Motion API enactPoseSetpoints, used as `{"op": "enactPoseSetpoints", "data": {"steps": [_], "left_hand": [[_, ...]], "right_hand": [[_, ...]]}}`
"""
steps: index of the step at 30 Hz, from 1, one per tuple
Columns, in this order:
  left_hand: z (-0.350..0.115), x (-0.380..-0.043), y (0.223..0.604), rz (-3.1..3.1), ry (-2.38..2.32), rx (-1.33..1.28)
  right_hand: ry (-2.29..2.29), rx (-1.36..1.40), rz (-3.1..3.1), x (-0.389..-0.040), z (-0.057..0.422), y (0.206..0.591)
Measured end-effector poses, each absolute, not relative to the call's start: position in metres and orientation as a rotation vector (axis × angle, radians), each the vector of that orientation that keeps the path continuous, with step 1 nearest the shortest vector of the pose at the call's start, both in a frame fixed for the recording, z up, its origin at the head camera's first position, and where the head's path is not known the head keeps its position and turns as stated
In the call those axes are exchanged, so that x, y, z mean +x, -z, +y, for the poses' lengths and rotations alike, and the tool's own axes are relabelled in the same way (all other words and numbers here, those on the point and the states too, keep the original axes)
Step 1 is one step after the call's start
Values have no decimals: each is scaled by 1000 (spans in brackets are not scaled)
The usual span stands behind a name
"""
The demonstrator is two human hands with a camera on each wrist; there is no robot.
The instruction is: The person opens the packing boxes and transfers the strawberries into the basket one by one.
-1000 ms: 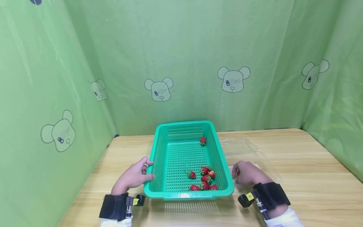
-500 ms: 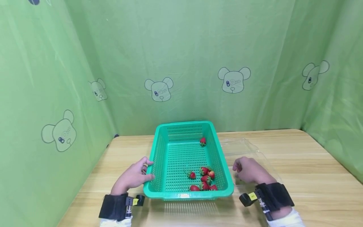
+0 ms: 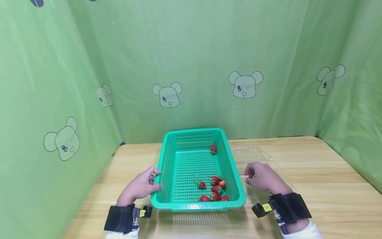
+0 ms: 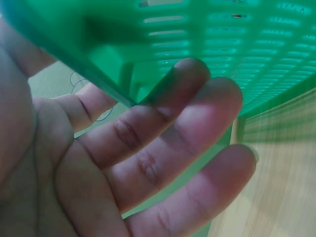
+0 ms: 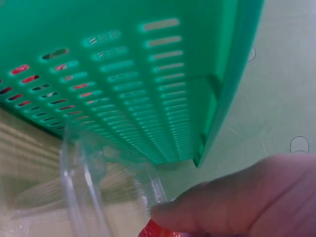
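Observation:
A green plastic basket (image 3: 196, 158) with slotted walls stands mid-table, and several strawberries (image 3: 215, 189) lie in it, most near the front right corner. My left hand (image 3: 140, 186) holds the basket's left rim, thumb over the edge; in the left wrist view its fingers (image 4: 197, 128) reach under the rim beside the outer wall. Just right of the basket, over a clear plastic box (image 3: 252, 154), my right hand (image 3: 264, 179) pinches a strawberry (image 5: 157, 230). Its thumb covers much of that strawberry in the right wrist view.
The clear box (image 5: 86, 182) lies close along the basket's right side, with its lid part folded back. A wooden table (image 3: 325, 179) carries everything. Green curtains (image 3: 197, 59) hang behind it and on both sides.
My right hand has lifted slightly, and a red strawberry now shows between its fingers. My left hand and the basket have stayed in place.

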State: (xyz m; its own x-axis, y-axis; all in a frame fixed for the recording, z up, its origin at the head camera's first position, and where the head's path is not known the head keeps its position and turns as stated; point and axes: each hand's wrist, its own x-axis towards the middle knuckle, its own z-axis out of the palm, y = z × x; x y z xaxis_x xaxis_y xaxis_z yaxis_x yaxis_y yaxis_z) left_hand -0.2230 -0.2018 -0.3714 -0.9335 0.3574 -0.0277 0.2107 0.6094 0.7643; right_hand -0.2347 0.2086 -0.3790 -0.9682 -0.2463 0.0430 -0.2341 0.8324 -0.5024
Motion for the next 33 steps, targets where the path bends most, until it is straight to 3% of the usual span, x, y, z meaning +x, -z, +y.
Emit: {"op": "enactPoseSetpoints", "data": {"steps": [18, 33], "left_hand": [[-202, -224, 372, 2640, -1247, 482], [-202, -224, 371, 2650, -1224, 474]], "right_hand": [[813, -329, 2965, -235, 209, 378], [713, -12, 2906, -244, 233, 408]]}}
